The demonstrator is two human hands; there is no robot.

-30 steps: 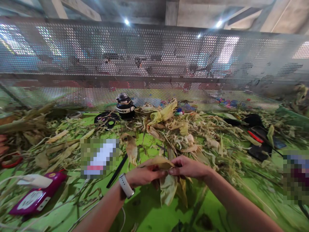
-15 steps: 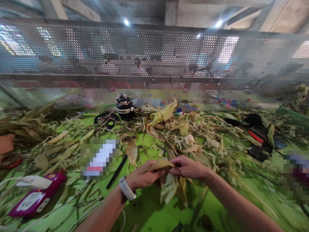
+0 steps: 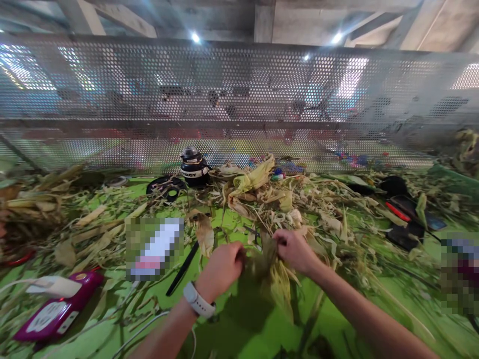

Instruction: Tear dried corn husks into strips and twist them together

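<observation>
The right hand (image 3: 295, 252) pinches the upper end of a dry husk bunch (image 3: 281, 286), the thumb and bent fingers (image 3: 283, 235) closed on it. The husk bunch hangs down from there over the green tabletop (image 3: 239, 326), between the 2 forearms and nearer the right, its lower part pale yellow, its upper part darker and blurred. The left hand (image 3: 223, 267) is just beside it, fingers curled inward; whether they grasp a blurred strip next to them, I cannot tell. A white wristwatch (image 3: 202, 306) circles the left wrist.

Loose husks (image 3: 90, 217) and shreds lie thickly on the left, and a heap with a large yellowish husk (image 3: 256, 177) rises beyond the hands. Left of the left hand, a slim black strip (image 3: 182, 271) lies slantwise near a pixelated patch. Farther left, a white block (image 3: 56, 285) rests on a glossy purple device (image 3: 60, 311), and a white cable (image 3: 144, 325) loops near the left forearm. A black jar (image 3: 194, 172) with a pale lettered band stands upright near the perforated metal screen (image 3: 239, 75). Through the screen, people show only dimly; 2 bright lights shine above it.
</observation>
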